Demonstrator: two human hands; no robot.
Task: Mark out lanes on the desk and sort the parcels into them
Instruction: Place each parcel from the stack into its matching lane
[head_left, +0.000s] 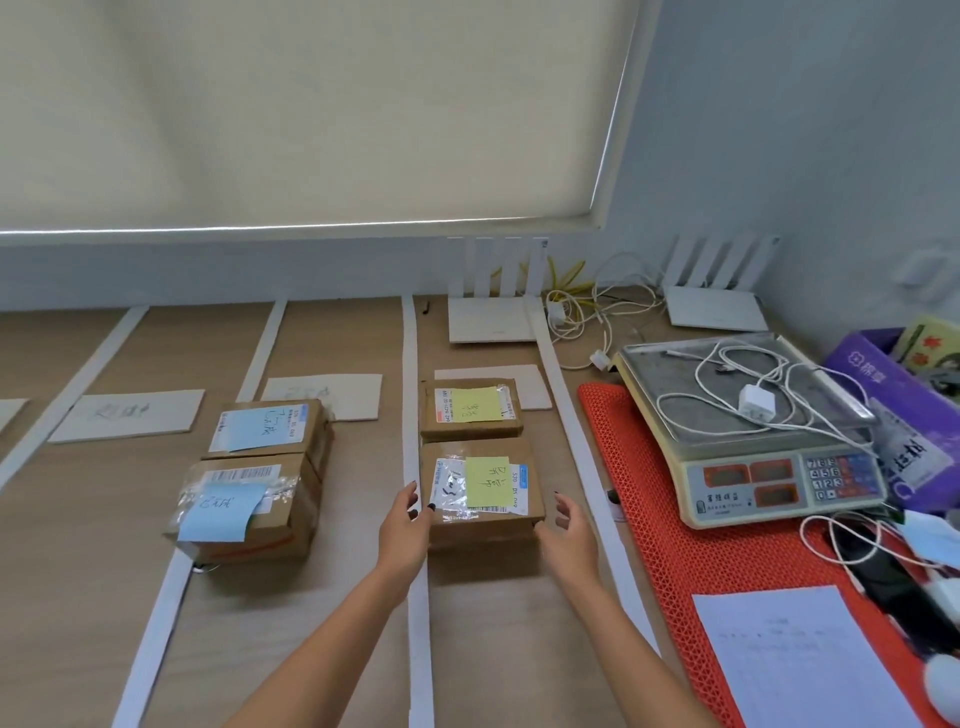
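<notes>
Both my hands are open either side of the near yellow-note parcel (480, 491): left hand (402, 525) touching its edge, right hand (569, 530) just beside it, gripping nothing. It sits in the right lane, close to the tape (415, 415), so a nudge could push it over the line. Purple box (893, 415) far right: contents unclear.

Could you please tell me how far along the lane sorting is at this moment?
Done: white strips mark lanes; two blue-note parcels share one, a yellow-note parcel sits in the next. In hand: left hand and right hand flank the nearer yellow-note parcel. No unsorted parcels visible.
</notes>
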